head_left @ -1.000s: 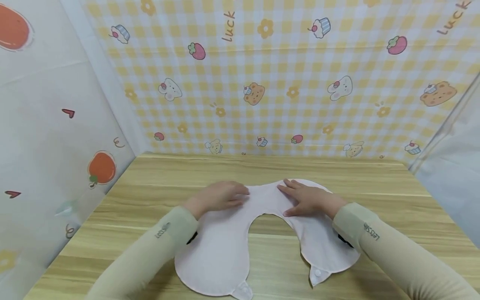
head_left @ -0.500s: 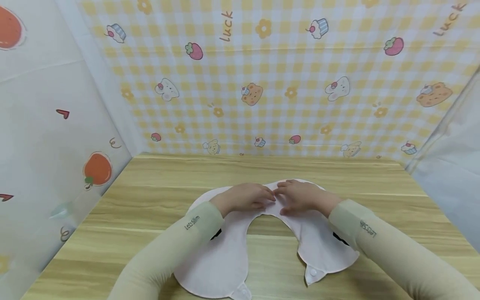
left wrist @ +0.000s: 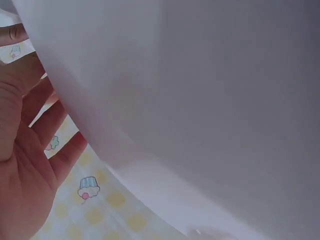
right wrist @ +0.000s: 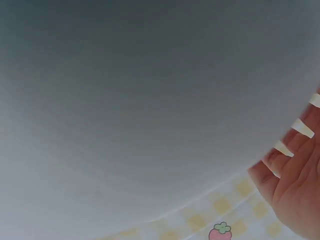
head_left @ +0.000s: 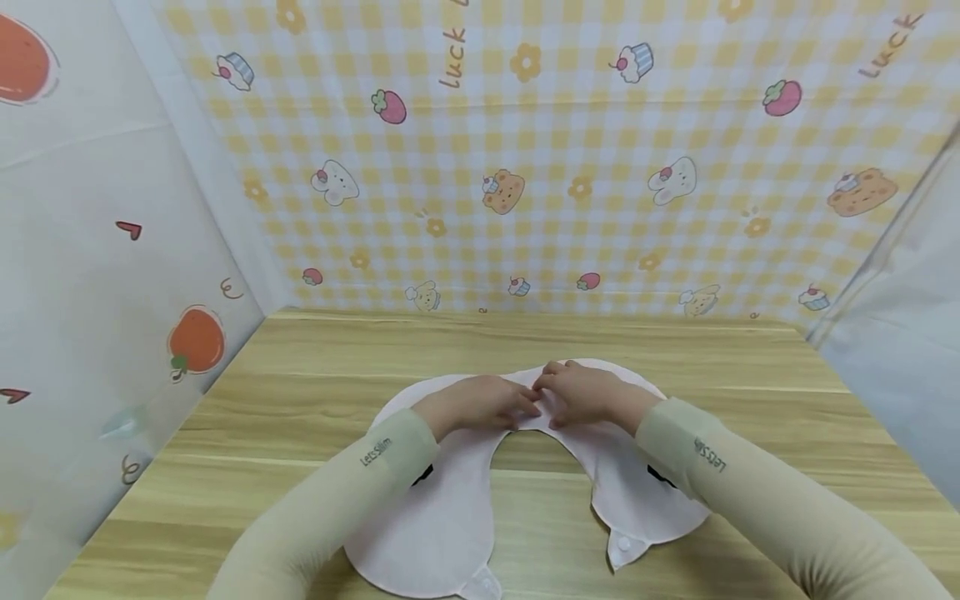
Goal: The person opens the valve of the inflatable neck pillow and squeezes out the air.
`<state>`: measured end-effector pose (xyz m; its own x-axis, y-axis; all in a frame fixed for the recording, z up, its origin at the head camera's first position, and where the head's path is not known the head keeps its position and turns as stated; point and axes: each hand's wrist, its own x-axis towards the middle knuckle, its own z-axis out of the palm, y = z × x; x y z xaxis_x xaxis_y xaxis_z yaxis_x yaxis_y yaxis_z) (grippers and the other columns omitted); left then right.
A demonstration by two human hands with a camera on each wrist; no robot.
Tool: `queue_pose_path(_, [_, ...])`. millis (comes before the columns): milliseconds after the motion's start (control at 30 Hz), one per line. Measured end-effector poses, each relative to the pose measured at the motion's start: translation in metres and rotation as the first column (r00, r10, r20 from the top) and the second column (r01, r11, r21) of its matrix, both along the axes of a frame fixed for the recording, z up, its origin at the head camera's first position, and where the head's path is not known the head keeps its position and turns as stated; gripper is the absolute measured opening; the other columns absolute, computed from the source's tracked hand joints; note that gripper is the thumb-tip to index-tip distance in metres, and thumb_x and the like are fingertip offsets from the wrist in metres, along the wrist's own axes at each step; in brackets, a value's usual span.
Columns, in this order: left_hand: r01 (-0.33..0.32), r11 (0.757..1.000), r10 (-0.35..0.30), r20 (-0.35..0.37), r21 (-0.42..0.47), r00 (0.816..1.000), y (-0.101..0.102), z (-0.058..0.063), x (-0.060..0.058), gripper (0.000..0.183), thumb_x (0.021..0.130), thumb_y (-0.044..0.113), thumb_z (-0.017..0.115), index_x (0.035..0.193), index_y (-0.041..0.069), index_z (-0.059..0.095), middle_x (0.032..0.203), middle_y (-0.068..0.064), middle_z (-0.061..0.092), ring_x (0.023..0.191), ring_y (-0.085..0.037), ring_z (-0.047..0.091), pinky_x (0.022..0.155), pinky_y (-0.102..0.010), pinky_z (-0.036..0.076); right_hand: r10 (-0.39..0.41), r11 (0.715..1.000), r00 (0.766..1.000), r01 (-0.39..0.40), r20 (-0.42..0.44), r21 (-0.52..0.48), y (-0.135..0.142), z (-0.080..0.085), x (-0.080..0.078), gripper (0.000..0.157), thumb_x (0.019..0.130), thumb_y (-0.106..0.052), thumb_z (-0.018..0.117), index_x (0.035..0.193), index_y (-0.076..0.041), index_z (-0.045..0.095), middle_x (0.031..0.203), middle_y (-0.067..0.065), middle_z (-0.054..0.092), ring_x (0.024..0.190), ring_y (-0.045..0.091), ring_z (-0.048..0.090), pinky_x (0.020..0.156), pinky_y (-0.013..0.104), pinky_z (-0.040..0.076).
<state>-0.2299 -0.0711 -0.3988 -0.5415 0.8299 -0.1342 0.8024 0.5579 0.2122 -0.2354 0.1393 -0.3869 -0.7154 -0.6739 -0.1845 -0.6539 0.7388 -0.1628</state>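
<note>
A pale pink, U-shaped neck pillow (head_left: 427, 533) lies on the wooden table with its open end towards me. Small snap tabs stick out at its two near ends. On the left part of its curved band rests my left hand (head_left: 483, 402), back up, fingers pointing right. My right hand (head_left: 581, 396) touches the band from the right, thumb near the inner edge. The fingertips of both hands meet at the middle of the band. In the left wrist view, the left fingers (left wrist: 47, 115) look extended; pale fabric hides their tips. Similar fabric covers the right fingertips in the right wrist view.
The wooden table (head_left: 337, 342) runs back to a yellow checked cloth backdrop (head_left: 450, 150). White printed cloth (head_left: 97, 275) hangs along the left side, and more white cloth (head_left: 900, 308) along the right.
My left hand has slid right along the pillow to its middle, reaching the right hand. The right hand has shifted slightly left, its fingers drawn closer together. The pillow stays about where it was.
</note>
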Motion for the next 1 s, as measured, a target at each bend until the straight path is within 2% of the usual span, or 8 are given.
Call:
queue_pose_path(133, [-0.03, 0.999, 0.03, 0.02, -0.016, 0.999, -0.014, -0.001, 0.002, 0.038, 0.096, 0.015, 0.066, 0.134, 0.018, 0.064, 0.15, -0.002, 0.051, 0.14, -0.018, 0.048, 0.114, -0.032, 0.041, -0.009, 1.0, 1.0, 0.009, -0.011, 0.004, 0.001, -0.002, 0.001, 0.054, 0.085, -0.029, 0.076, 0.133, -0.013, 0.06, 0.139, 0.011, 0.054, 0.123, 0.039, 0.054, 0.096, 0.052, 0.052])
queue_pose_path(267, [-0.05, 0.999, 0.05, 0.013, -0.017, 0.999, -0.031, -0.002, 0.004, 0.04, 0.095, 0.018, 0.067, 0.135, 0.016, 0.063, 0.151, -0.004, 0.051, 0.141, -0.019, 0.046, 0.117, -0.034, 0.038, -0.031, 0.999, 0.999, 0.032, -0.024, 0.039, 0.001, -0.001, 0.001, 0.055, 0.085, -0.031, 0.076, 0.135, -0.015, 0.058, 0.142, 0.01, 0.053, 0.125, 0.039, 0.054, 0.094, 0.053, 0.053])
queue_pose_path(367, [-0.073, 0.997, 0.073, 0.012, -0.017, 0.997, -0.044, -0.002, 0.009, 0.042, 0.094, 0.02, 0.069, 0.135, 0.015, 0.063, 0.15, -0.005, 0.051, 0.141, -0.021, 0.046, 0.117, -0.036, 0.038, -0.032, 0.996, 0.999, 0.036, -0.043, 0.084, -0.003, 0.002, 0.002, 0.055, 0.084, -0.032, 0.077, 0.133, -0.017, 0.059, 0.138, 0.009, 0.055, 0.122, 0.037, 0.056, 0.089, 0.052, 0.054])
queue_pose_path(500, [-0.099, 0.995, 0.099, 0.017, -0.008, 0.995, -0.057, -0.001, 0.017, 0.043, 0.093, 0.021, 0.07, 0.135, 0.014, 0.063, 0.15, -0.007, 0.052, 0.141, -0.023, 0.046, 0.116, -0.04, 0.038, -0.032, 0.991, 0.998, 0.038, -0.051, 0.127, -0.016, 0.007, 0.005, 0.046, 0.084, -0.034, 0.077, 0.125, -0.019, 0.065, 0.127, 0.008, 0.06, 0.113, 0.032, 0.058, 0.082, 0.051, 0.056])
queue_pose_path(600, [-0.093, 0.996, 0.093, 0.011, 0.003, 0.996, -0.063, -0.001, 0.019, 0.044, 0.092, 0.022, 0.07, 0.135, 0.014, 0.063, 0.149, -0.008, 0.052, 0.141, -0.024, 0.047, 0.116, -0.041, 0.039, -0.04, 0.992, 0.999, 0.043, -0.026, 0.123, -0.03, 0.008, 0.006, 0.039, 0.086, -0.037, 0.076, 0.121, -0.021, 0.068, 0.122, 0.006, 0.062, 0.108, 0.028, 0.058, 0.081, 0.049, 0.056])
queue_pose_path(767, [-0.092, 0.996, 0.092, 0.002, 0.012, 0.996, -0.066, -0.002, 0.018, 0.044, 0.093, 0.023, 0.07, 0.135, 0.015, 0.062, 0.149, -0.007, 0.053, 0.141, -0.024, 0.047, 0.115, -0.041, 0.039, -0.035, 0.995, 0.999, 0.034, 0.012, 0.094, -0.055, 0.008, 0.008, 0.038, 0.086, -0.039, 0.075, 0.12, -0.023, 0.069, 0.118, 0.002, 0.062, 0.109, 0.026, 0.057, 0.083, 0.051, 0.056])
queue_pose_path(1000, [-0.073, 0.997, 0.074, -0.012, 0.038, 0.997, -0.069, 0.0, 0.021, 0.044, 0.092, 0.02, 0.071, 0.135, 0.011, 0.063, 0.147, -0.011, 0.054, 0.139, -0.025, 0.049, 0.114, -0.042, 0.041, -0.065, 0.996, 0.998, 0.065, -0.01, 0.054, -0.071, -0.004, 0.007, 0.04, 0.081, -0.04, 0.08, 0.114, -0.025, 0.066, 0.112, -0.001, 0.057, 0.105, 0.022, 0.055, 0.075, 0.048, 0.056])
